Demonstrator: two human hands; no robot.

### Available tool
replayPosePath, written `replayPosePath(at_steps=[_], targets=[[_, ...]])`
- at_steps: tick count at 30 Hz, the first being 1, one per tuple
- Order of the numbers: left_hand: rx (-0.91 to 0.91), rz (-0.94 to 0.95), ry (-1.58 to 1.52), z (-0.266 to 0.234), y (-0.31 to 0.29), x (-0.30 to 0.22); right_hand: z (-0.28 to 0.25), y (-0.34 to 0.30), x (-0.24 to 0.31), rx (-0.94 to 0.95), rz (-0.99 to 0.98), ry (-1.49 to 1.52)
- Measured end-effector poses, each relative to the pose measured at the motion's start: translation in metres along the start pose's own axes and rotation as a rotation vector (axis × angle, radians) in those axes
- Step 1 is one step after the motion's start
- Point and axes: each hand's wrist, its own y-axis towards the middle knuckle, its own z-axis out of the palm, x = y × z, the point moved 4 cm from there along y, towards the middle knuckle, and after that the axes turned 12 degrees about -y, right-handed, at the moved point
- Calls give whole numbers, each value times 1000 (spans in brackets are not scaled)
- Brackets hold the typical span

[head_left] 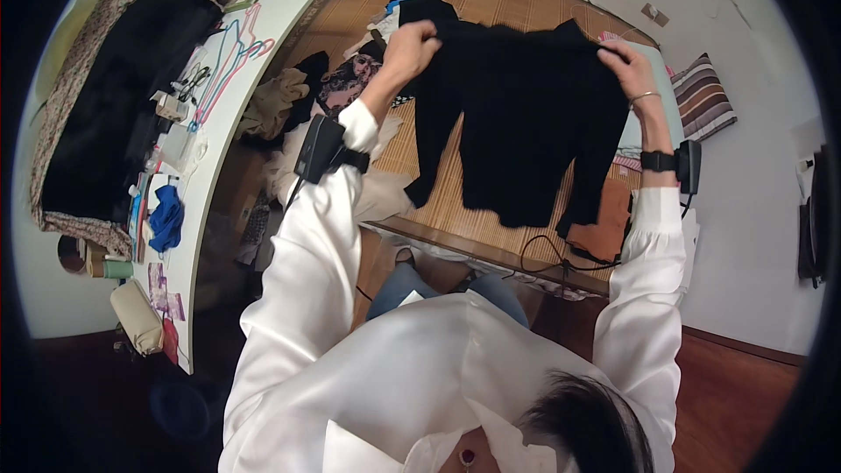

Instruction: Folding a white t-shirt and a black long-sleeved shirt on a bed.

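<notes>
A black long-sleeved top (526, 114) hangs spread out in front of me, above a bed with a slatted bamboo mat (394, 153). My left hand (413, 51) is closed on its upper left shoulder. At the opposite shoulder, my right hand (626, 68) pinches the cloth between thumb and fingers. Both sleeves dangle down at the sides, and the lower hem faces me. Behind the top, part of the bed and some clothes are hidden.
Piled clothes (346, 83) lie on the bed's left side. A white table (206, 175) at the left holds coloured hangers (229, 61), a blue cloth (165, 219) and small items. At the right are a striped cushion (703, 98), an orange-brown item (604, 226) and a black cable (565, 269).
</notes>
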Motion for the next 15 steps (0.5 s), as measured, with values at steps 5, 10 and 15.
replayPosePath(at_steps=[5, 10, 15], targets=[[-174, -28, -463, 9, 67, -113, -102, 33, -46, -328, 72, 27], [-348, 669, 17, -16, 48, -183, -157, -4, 11, -469, 29, -44], [-33, 488, 79, 41, -29, -93, -68, -69, -31, -32, -206, -129]])
